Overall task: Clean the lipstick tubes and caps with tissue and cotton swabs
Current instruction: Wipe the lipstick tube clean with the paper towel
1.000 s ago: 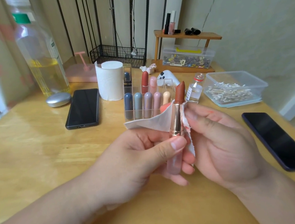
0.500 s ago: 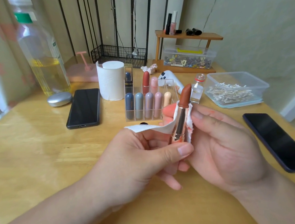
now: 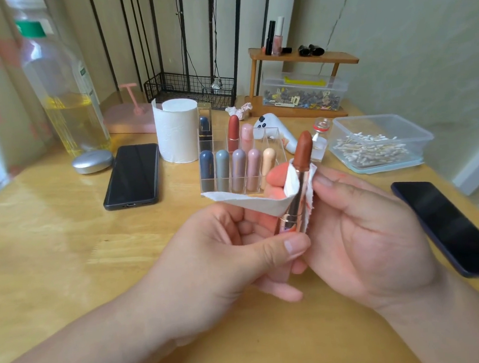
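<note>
Your left hand (image 3: 218, 254) grasps the open lipstick with a rose-gold metal tube and brick-red bullet (image 3: 296, 205) at its lower end. The thumb lies across the base and the other fingers curl round behind it. The lipstick is upright with a slight tilt, bullet on top, held in the air above the light wooden table (image 3: 52, 253), just in front of the clear acrylic divided organizer (image 3: 212, 185).

Your right hand (image 3: 365, 228) pinches the white tissue with red smears (image 3: 257, 201) round the tube's upper part, thumb on the near side. A red-stained fingertip shows behind the tissue. A loose flap of tissue sticks out to the left over your left fingers.

The organizer holds a front row of capped lipsticks in pastel colours (image 3: 240, 167), with a few more behind.

- The white tissue roll (image 3: 175, 130) stands upright just left of the organizer.
- The black smartphone (image 3: 133, 175) lies flat left of the roll.
- The silver oval case (image 3: 93, 162) and the big clear bottle of yellow liquid (image 3: 65, 94) are further left.
- The clear plastic tub (image 3: 399, 117) of cotton swabs (image 3: 370, 149) is at far right.
- The small glass vial with a red neck (image 3: 319, 137) stands between the tub and the organizer.
- A second dark phone (image 3: 453, 224) lies flat near your right wrist.
</note>
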The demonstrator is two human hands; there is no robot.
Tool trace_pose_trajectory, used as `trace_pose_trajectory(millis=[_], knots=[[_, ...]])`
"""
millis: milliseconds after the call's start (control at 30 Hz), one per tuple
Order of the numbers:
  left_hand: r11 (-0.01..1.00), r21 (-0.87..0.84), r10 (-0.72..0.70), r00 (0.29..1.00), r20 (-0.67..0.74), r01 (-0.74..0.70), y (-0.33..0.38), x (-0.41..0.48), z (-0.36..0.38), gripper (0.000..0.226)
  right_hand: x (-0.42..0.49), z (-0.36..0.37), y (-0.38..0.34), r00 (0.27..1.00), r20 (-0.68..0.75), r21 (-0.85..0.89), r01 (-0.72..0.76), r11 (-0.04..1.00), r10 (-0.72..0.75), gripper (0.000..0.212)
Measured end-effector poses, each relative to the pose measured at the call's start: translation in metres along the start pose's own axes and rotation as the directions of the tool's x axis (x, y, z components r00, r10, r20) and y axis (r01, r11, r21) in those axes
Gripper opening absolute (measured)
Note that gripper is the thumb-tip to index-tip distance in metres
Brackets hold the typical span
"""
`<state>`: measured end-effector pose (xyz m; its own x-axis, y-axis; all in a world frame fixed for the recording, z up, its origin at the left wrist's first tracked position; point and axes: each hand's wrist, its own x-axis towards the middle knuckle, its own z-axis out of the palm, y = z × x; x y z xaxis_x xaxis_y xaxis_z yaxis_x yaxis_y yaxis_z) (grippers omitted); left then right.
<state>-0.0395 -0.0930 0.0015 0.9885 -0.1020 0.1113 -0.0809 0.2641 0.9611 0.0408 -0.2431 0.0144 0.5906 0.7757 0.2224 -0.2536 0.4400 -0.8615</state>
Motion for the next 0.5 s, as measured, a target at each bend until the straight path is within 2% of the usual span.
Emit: trace_pose_trajectory(millis=[100, 167, 300, 400, 500], knots=[[0.99, -0.113, -0.068, 0.991, 0.118, 0.082, 0.0027, -0.0004, -0.003, 0.029, -0.0006, -0.0011, -0.0023, 1.0, -0.011, -0.021, -0.024, 0.999, 0.024, 0.033], [0.986, -0.134, -0.078, 0.985, 0.153, 0.099, 0.0034, -0.0007, -0.0022, 0.034, -0.0012, -0.0018, -0.0031, 0.999, -0.042, -0.043, -0.036, 0.998, 0.035, 0.034], [0.998, -0.049, -0.032, 0.998, 0.049, 0.034, 0.0016, 0.0002, 0.0012, 0.016, 0.0005, -0.0001, -0.0015, 1.0, -0.019, 0.007, -0.017, 1.0, 0.017, 0.034], [0.999, -0.025, -0.04, 0.999, 0.002, 0.04, 0.0007, -0.0002, 0.0021, 0.003, 0.001, 0.0005, 0.0006, 1.0, -0.015, 0.001, -0.007, 1.0, 0.007, 0.037], [0.996, -0.061, -0.054, 0.996, 0.067, 0.058, 0.0022, -0.0008, -0.0009, 0.014, 0.0007, 0.001, 0.0001, 1.0, 0.009, -0.002, -0.019, 1.0, 0.019, 0.036]])
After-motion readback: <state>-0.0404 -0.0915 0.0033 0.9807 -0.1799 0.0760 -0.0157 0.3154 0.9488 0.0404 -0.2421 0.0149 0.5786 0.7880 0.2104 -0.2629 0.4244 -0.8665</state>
